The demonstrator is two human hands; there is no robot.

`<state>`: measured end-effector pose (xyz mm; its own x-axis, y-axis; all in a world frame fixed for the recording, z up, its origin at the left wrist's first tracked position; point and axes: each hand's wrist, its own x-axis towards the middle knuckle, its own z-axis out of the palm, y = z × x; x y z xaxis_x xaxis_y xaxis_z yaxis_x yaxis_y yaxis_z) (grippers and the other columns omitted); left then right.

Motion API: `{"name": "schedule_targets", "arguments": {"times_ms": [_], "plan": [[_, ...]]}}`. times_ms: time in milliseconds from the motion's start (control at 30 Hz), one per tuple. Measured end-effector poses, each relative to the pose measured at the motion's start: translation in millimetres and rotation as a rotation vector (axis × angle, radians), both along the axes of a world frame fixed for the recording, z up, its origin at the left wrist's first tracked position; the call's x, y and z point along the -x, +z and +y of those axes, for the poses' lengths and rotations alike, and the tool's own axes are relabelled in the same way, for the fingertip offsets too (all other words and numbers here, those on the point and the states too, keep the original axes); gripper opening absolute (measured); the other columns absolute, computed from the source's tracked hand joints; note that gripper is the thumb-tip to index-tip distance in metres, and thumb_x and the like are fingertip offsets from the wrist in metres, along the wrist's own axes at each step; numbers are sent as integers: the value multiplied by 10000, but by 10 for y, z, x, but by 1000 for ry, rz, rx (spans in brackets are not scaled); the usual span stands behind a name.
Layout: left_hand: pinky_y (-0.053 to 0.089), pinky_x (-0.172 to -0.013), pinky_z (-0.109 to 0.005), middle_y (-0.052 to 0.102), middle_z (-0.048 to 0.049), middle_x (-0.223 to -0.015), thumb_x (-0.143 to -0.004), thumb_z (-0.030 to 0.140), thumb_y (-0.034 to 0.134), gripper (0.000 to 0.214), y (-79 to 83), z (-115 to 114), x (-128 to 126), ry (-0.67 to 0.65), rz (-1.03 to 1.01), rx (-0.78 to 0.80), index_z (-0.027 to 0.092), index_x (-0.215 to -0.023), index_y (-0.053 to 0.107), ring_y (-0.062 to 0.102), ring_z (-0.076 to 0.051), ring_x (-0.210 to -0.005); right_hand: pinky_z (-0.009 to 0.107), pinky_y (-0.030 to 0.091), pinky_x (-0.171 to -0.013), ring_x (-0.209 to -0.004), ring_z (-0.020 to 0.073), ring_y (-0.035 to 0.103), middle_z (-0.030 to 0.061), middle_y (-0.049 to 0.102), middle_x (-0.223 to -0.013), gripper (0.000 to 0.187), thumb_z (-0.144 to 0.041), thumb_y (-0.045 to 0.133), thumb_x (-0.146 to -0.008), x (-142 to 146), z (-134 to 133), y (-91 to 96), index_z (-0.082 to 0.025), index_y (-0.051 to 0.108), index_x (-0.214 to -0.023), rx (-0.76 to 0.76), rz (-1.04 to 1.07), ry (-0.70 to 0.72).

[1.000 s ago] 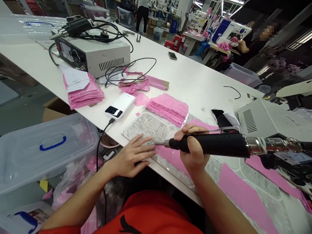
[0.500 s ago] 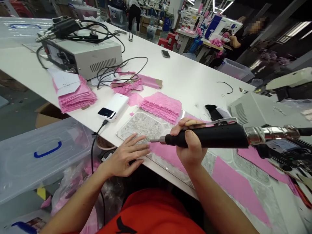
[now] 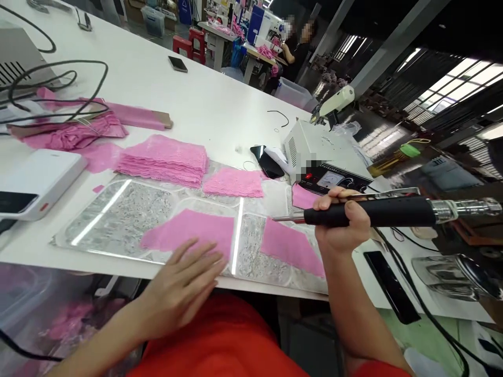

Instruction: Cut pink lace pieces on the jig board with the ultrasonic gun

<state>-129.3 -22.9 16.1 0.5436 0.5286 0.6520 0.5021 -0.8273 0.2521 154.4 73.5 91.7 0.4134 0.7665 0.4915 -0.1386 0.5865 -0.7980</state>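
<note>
My left hand (image 3: 184, 285) lies with fingers stretched out over the lower edge of a flat pink fabric piece (image 3: 196, 228). My right hand (image 3: 346, 220) is wrapped round a black ultrasonic handpiece (image 3: 393, 212), a thick pen-like tool with a thin metal tip pointing left. The tip is at the upper edge of a second pink piece (image 3: 288, 246); whether it touches cannot be seen. Both pieces rest on a marbled grey mat (image 3: 118, 220) under a clear glossy cover. Behind them are a tall stack of pink fabric (image 3: 165, 162) and a lower stack (image 3: 233, 183).
A white power bank (image 3: 58, 175) and looped black cable (image 3: 58, 63) are at left. A control box with a dial (image 3: 330, 178) stands at right. Near my right forearm lie a black phone (image 3: 391, 287) and a glass mug (image 3: 448, 275). Another phone (image 3: 178, 64) lies farther back.
The view has swung right. The handpiece's tip has moved away from my left fingertips, toward the right-hand piece. My left hand now lies over a pink piece.
</note>
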Motion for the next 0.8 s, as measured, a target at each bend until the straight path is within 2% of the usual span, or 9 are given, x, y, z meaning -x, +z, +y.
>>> {"name": "schedule_targets", "arguments": {"times_ms": [133, 267, 400, 633, 800], "plan": [[308, -1173, -465, 672, -99, -1234, -935, 139, 521, 284, -8, 130, -650, -21, 76, 23, 121, -1205, 609, 537, -253, -1277, 261, 450, -504, -495, 70, 514, -12, 549, -761, 144, -292, 591, -663, -204, 29, -160, -182, 552, -747, 5, 51, -18], [353, -1128, -533, 627, -130, -1303, -960, 228, 509, 296, -79, 241, -991, 38, 191, 49, 129, -1220, 608, 524, -302, -1286, 279, 486, -556, -540, 80, 541, -19, 556, -798, 115, -284, 596, -717, -194, 61, -249, -199, 544, -774, -1, 49, -9], [360, -1106, -580, 607, -134, -1328, -968, 279, 509, 308, -105, 284, -1086, 46, 263, 81, 147, -1228, 608, 507, -328, -1300, 296, 512, -577, -563, 90, 552, -22, 560, -823, 113, -274, 610, -748, -146, 69, -271, -214, 537, -809, 32, 45, 30], [301, -1147, -573, 600, -145, -1329, -960, 297, 525, 318, -117, 231, -1084, 41, 283, 81, 140, -1229, 591, 491, -298, -1318, 289, 505, -572, -571, 98, 566, -12, 573, -829, 127, -285, 624, -726, -155, 40, -330, -200, 571, -804, 77, 50, 15], [391, -1093, -513, 652, -135, -1241, -952, 222, 510, 254, -136, 228, -1093, 83, 208, 22, 116, -1157, 616, 577, -273, -1208, 291, 491, -562, -538, 97, 560, -13, 581, -802, 111, -253, 602, -684, -201, 21, -320, -191, 589, -775, 76, 75, 33]]}}
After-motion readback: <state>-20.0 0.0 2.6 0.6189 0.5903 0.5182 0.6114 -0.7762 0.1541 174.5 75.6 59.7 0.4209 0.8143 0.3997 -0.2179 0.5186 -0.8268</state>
